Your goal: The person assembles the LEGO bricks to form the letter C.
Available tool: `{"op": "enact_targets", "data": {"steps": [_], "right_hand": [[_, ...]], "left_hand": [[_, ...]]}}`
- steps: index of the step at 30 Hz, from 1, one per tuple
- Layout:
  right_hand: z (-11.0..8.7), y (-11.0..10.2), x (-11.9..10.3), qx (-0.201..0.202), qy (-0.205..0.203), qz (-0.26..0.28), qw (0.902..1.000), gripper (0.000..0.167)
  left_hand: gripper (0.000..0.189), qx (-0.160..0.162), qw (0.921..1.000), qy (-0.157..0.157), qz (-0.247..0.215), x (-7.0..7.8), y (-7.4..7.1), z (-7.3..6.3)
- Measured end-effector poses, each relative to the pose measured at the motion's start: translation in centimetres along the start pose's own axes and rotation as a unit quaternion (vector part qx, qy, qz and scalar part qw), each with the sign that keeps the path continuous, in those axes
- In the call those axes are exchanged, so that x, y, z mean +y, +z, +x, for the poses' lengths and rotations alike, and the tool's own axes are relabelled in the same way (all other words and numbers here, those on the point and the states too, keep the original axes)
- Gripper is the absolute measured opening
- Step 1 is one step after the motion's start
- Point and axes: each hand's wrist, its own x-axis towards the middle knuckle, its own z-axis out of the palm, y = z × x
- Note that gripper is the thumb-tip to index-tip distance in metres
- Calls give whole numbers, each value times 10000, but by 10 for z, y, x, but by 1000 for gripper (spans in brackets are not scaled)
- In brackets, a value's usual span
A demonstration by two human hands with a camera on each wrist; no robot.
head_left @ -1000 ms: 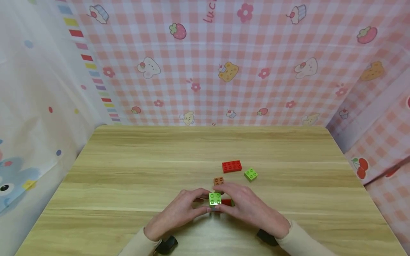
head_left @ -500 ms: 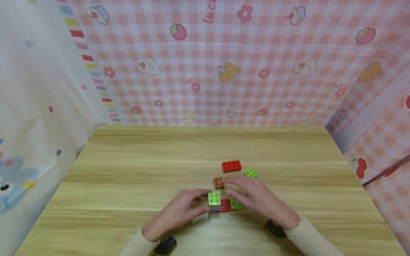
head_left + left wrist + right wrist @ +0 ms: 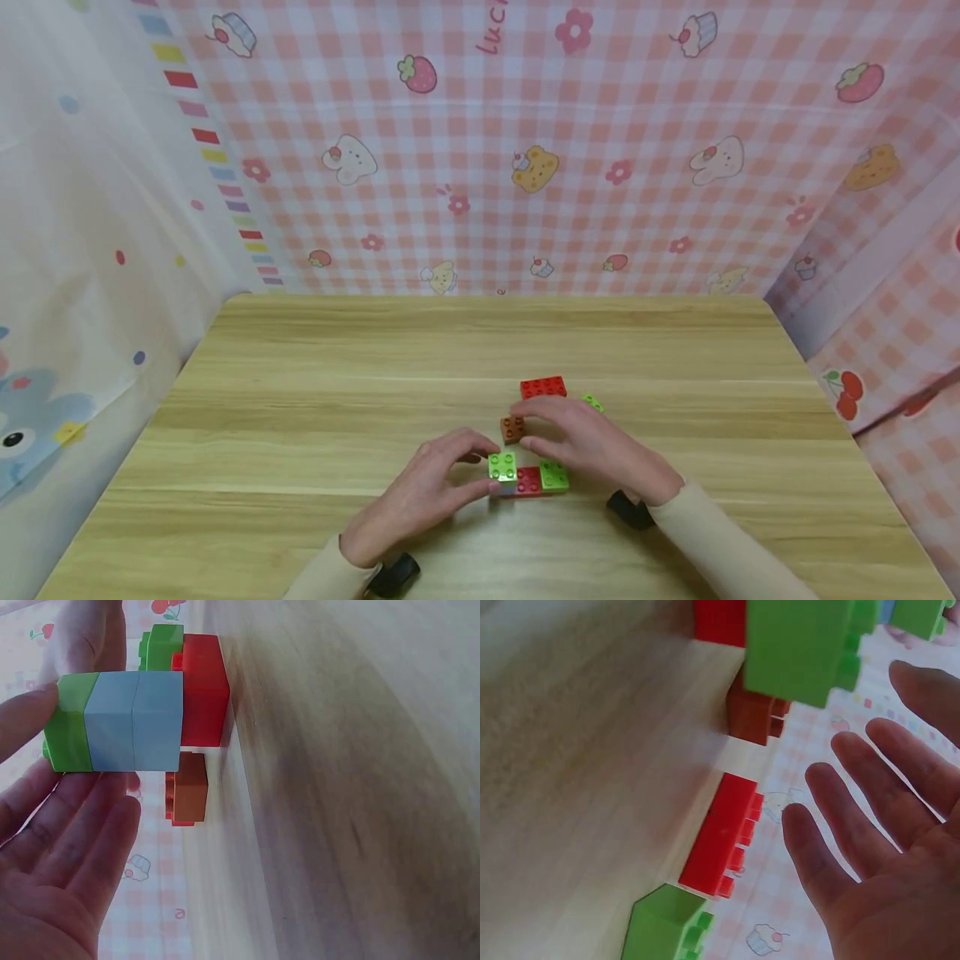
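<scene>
Orange block (image 3: pixel 512 430), square-topped, no long axis, sits just left of the nearer right hand (image 3: pixel 592 446), fingers spread, contact unclear; left hand (image 3: pixel 422 487) pinches tower's top green block (image 3: pixel 502 467).

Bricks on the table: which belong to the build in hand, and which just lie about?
Likely in the job:
red base brick
two blue bricks on it
green top brick, at left hand
green end brick
orange-brown brick, near right hand

Apart, perhaps spare:
loose red brick
loose green brick

A pink checked cloth (image 3: pixel 480 146) hangs behind the wooden table (image 3: pixel 322 392), a white cloth (image 3: pixel 75 217) leftward.
</scene>
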Motion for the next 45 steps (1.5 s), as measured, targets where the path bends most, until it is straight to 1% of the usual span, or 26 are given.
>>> {"op": "enact_targets", "data": {"steps": [3, 7, 13, 18, 24, 31, 37, 41, 45], "right_hand": [[7, 1, 3, -150, 27, 25, 9999, 41], [15, 5, 7, -378, 162, 5, 9992, 40], [25, 11, 12, -548, 425, -95, 9975, 40], [29, 15, 15, -591, 577, -187, 9964, 38], [25, 15, 14, -454, 556, -213, 9972, 33], [13, 9, 7, -71, 333, -115, 9994, 31], [4, 6, -2, 18, 418, 2, 9991, 33], [-1, 5, -4, 98, 434, 18, 9990, 33], [-5, 3, -6, 258, 280, -34, 9993, 33]], "left_hand": [[32, 38, 9999, 81, -86, 0, 1, 0], [29, 72, 9996, 170, -197, -1, 3, 0], [27, 109, 9997, 115, -172, 1, 4, 1], [27, 43, 9999, 10, -158, 2, 4, 1], [28, 21, 9999, -47, -139, 2, 4, 1], [30, 44, 9999, -91, 69, 3, 3, 0], [28, 8, 9999, -156, 64, 3, 2, 0], [27, 7, 9999, -105, 36, 3, 2, 0], [26, 12, 10000, -40, 30, 3, 2, 1]]}}
